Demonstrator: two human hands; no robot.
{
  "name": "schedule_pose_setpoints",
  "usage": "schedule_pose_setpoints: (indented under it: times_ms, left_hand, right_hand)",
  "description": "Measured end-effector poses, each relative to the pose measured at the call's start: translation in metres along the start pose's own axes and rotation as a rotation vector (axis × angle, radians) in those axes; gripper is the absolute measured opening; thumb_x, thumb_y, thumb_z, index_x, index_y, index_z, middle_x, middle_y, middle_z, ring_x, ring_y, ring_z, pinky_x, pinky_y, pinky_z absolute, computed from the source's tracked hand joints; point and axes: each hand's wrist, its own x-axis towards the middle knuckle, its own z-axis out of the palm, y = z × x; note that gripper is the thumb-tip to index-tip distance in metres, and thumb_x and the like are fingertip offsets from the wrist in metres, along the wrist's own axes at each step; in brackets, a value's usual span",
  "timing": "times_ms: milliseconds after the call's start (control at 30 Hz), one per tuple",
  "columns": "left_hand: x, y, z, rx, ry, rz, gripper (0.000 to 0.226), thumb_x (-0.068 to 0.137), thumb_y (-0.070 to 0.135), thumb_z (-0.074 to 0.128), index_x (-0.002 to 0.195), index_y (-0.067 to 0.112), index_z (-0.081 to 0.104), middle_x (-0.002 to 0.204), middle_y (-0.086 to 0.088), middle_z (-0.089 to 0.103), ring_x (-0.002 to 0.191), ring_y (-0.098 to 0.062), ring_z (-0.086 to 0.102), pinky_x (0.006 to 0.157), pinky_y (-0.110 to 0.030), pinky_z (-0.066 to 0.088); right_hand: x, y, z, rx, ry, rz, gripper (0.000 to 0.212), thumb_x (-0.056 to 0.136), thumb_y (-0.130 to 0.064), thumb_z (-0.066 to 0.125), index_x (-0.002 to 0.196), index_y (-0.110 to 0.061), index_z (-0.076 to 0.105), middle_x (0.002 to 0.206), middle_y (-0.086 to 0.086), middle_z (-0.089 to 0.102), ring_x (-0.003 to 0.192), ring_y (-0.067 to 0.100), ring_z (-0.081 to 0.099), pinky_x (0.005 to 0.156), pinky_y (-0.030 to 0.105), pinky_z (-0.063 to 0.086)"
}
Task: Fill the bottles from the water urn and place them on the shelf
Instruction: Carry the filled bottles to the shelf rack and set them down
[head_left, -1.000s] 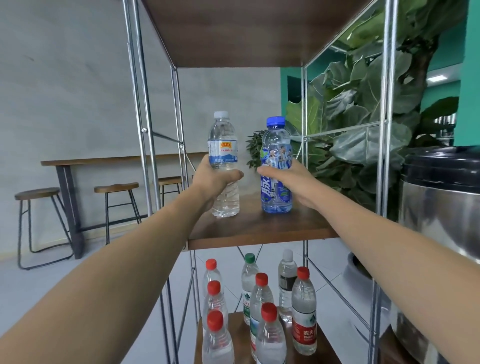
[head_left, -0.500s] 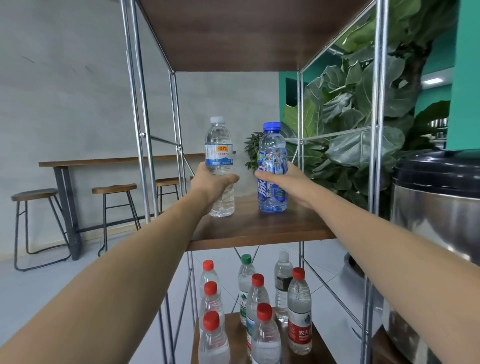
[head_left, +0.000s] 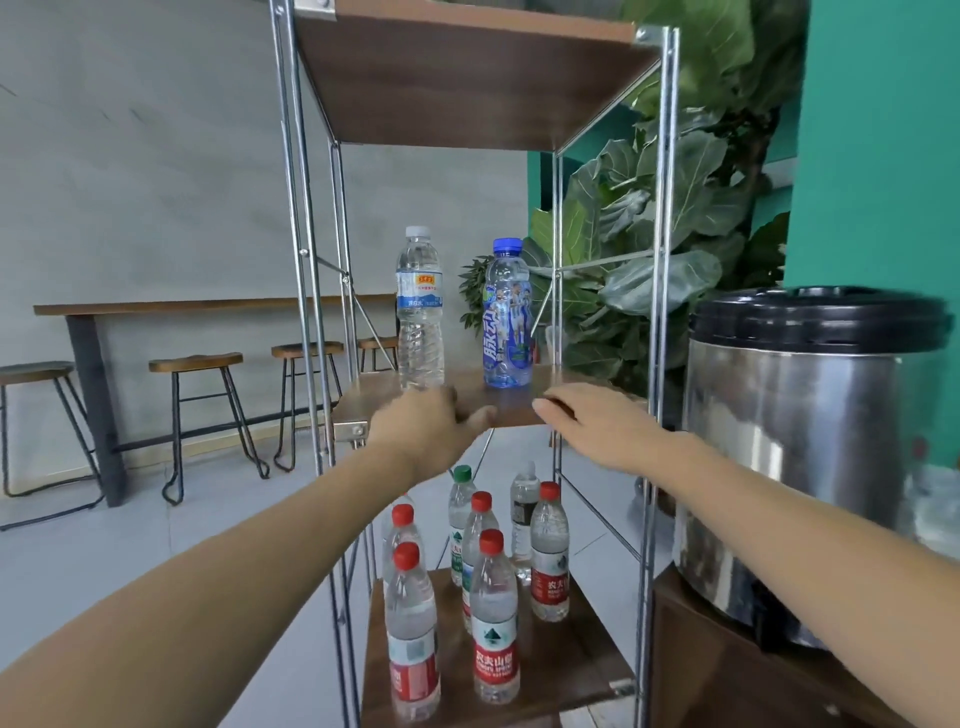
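Right now both hands hold nothing: the left hand (head_left: 434, 428) and the right hand (head_left: 597, 428) hover apart at the front edge of the middle shelf (head_left: 511, 402), fingers loose and relaxed, though motion blur hides the finer detail. The two task bottles stand upright on that shelf at about 12 o'clock from the hands: the white-capped clear bottle (head_left: 420, 312) at 11 o'clock and the blue-capped bottle (head_left: 506, 317) at 1 o'clock, apart from each other and from the hands.

What could go wrong: the clear bottle sits near the shelf's left front edge, and the left hand is just below and in front of its base, so a careless knuckle could, I judge, tip it off. Knocking the thin metal upright (head_left: 655, 312) with the right forearm could shake the whole frame and wobble both bottles.

Around them, a cluster of red-capped bottles (head_left: 496, 618) with one green-capped bottle (head_left: 460, 514) stands on the lower shelf (head_left: 571, 665) at 6 o'clock, crowded enough that pulling one out may topple its neighbours. The steel water urn (head_left: 789, 457) with its black lid sits at 3 o'clock beyond the upright, which stands between the hands and the urn. A leafy plant (head_left: 675, 218) fills 2 o'clock; stools (head_left: 197, 364) and a bar table (head_left: 156, 309) lie at 9 o'clock.
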Motion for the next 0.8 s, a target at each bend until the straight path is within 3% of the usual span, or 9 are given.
schedule_pose_setpoints:
  times_ms: [100,200,300,433,567,667,800]
  left_hand:
    - [-0.039,0.027,0.016,0.195,0.075,0.198,0.075,0.098,0.077,0.031,0.141,0.020,0.051,0.147,-0.007,0.055,0.141,-0.029,0.045,0.118,-0.046,0.032]
    - [-0.069,0.061,0.032,0.171,0.081,0.365,0.072,0.103,0.068,0.036,0.155,0.019,0.038,0.162,-0.007,0.039,0.154,-0.027,0.028,0.126,-0.043,0.017]
    - [-0.093,0.103,0.051,0.136,0.098,0.520,0.067,0.104,0.058,0.041,0.158,0.020,0.034,0.163,-0.006,0.038,0.153,-0.026,0.029,0.126,-0.042,0.018]
    - [-0.119,0.163,0.080,0.089,0.074,0.634,0.060,0.103,0.053,0.045,0.152,0.018,0.044,0.158,-0.007,0.043,0.150,-0.027,0.035,0.123,-0.041,0.023]
    - [-0.133,0.213,0.102,-0.018,0.074,0.719,0.061,0.099,0.054,0.037,0.141,0.015,0.054,0.142,-0.007,0.057,0.138,-0.029,0.050,0.114,-0.043,0.035]
    - [-0.139,0.248,0.122,-0.041,0.079,0.781,0.056,0.101,0.050,0.050,0.143,0.013,0.054,0.146,-0.007,0.055,0.141,-0.028,0.047,0.117,-0.043,0.034]
    - [-0.139,0.277,0.145,0.019,0.125,0.831,0.050,0.093,0.047,0.063,0.130,0.014,0.065,0.134,-0.008,0.065,0.130,-0.029,0.057,0.119,-0.050,0.035]
  right_hand:
    - [-0.044,0.012,0.007,-0.163,0.069,-0.070,0.064,0.107,-0.056,0.027,0.156,-0.017,0.036,0.162,0.004,0.036,0.150,0.023,0.030,0.123,0.041,0.022]
    - [-0.093,0.023,0.004,-0.249,0.120,-0.104,0.060,0.107,-0.052,0.029,0.154,-0.017,0.040,0.161,0.004,0.037,0.151,0.021,0.029,0.125,0.037,0.017]
    - [-0.148,0.041,-0.005,-0.281,0.153,-0.053,0.055,0.106,-0.044,0.044,0.154,-0.019,0.038,0.156,-0.001,0.043,0.143,0.019,0.039,0.118,0.033,0.027]
    - [-0.224,0.087,-0.012,-0.334,0.178,0.126,0.052,0.102,-0.040,0.052,0.148,-0.017,0.047,0.146,0.002,0.055,0.134,0.023,0.049,0.109,0.039,0.039]
    - [-0.280,0.131,-0.018,-0.374,0.138,0.331,0.050,0.100,-0.042,0.053,0.143,-0.016,0.052,0.141,0.004,0.058,0.129,0.026,0.053,0.107,0.041,0.043]
    - [-0.313,0.166,-0.017,-0.403,0.099,0.494,0.048,0.099,-0.046,0.051,0.138,-0.018,0.053,0.135,0.005,0.061,0.121,0.027,0.058,0.098,0.040,0.048]
    - [-0.324,0.195,-0.015,-0.289,0.077,0.644,0.052,0.101,-0.050,0.049,0.143,-0.019,0.047,0.142,0.005,0.055,0.124,0.027,0.057,0.096,0.040,0.050]
